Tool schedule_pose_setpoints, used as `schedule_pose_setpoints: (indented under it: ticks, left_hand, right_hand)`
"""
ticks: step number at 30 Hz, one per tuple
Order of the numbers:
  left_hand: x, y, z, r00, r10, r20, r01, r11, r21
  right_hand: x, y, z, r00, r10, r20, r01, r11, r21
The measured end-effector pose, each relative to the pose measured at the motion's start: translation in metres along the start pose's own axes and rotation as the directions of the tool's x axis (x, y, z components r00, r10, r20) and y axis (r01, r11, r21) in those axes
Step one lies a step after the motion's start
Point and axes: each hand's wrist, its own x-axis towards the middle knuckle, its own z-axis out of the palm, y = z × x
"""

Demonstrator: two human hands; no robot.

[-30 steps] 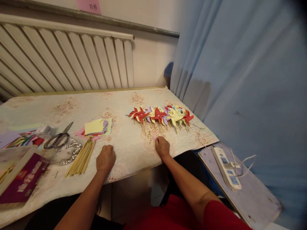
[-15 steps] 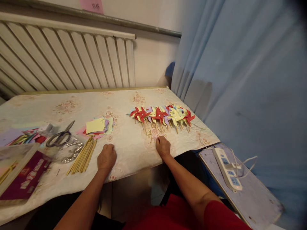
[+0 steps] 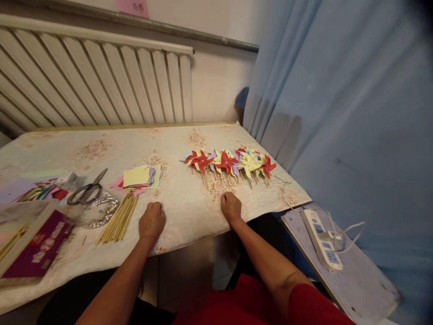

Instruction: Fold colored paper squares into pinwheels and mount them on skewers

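Note:
My left hand (image 3: pixel 152 220) rests as a loose fist near the front edge of the table, just right of a bundle of thin wooden sticks (image 3: pixel 118 219). Closed in the same way, my right hand (image 3: pixel 231 206) lies on the cloth in front of a row of paper pinwheels (image 3: pixel 227 162) in red, yellow and purple on sticks. Nothing shows in either fist. Beyond the sticks is a stack of coloured paper squares (image 3: pixel 135 177), a yellow one on top. Scissors (image 3: pixel 87 192) and silvery beads or pins (image 3: pixel 104 212) lie farther left.
A floral cloth (image 3: pixel 189 216) covers the table. At the left are a purple box (image 3: pixel 40 246) and paper scraps (image 3: pixel 40 192). A radiator (image 3: pixel 111 85) stands behind, a blue curtain (image 3: pixel 338 113) hangs at right, and a power strip (image 3: pixel 321 239) with cables lies on a low board (image 3: pixel 361 275).
The view has shifted slightly. Both fists stay in place on the cloth, and the things on the table have not moved.

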Motion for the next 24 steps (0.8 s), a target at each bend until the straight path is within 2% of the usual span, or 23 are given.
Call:
schedule_pose_setpoints:
  ticks: [24]
  left_hand:
    - [0.0009,-0.0015,0.0018,1.0,0.011,-0.01,-0.011,1.0,0.026]
  right_hand:
    - [-0.0004,0.0007,0.0006,1.0,-0.008,0.025,0.009,0.999,-0.033]
